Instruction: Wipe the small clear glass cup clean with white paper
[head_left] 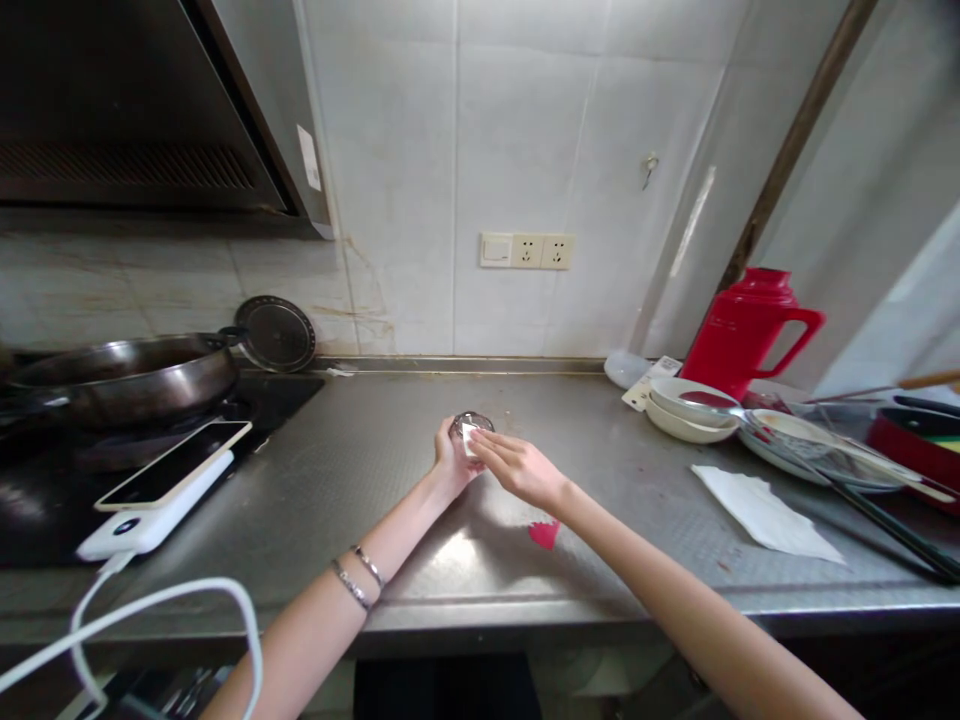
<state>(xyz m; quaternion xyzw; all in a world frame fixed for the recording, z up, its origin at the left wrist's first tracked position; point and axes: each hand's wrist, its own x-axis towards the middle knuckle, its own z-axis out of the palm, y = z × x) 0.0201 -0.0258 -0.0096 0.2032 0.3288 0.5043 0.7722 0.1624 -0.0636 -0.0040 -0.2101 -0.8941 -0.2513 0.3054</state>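
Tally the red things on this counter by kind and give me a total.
Red jug: 1
Red scrap on the steel counter: 1
Red-rimmed pan at the right edge: 1
Total: 3
Neither the left hand nor the right hand touches any of them; both are at a small glass.

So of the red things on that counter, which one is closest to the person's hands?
The small red scrap lying flat on the steel counter, just below the right hand. The red jug and the red-rimmed pan sit far off at the right end.
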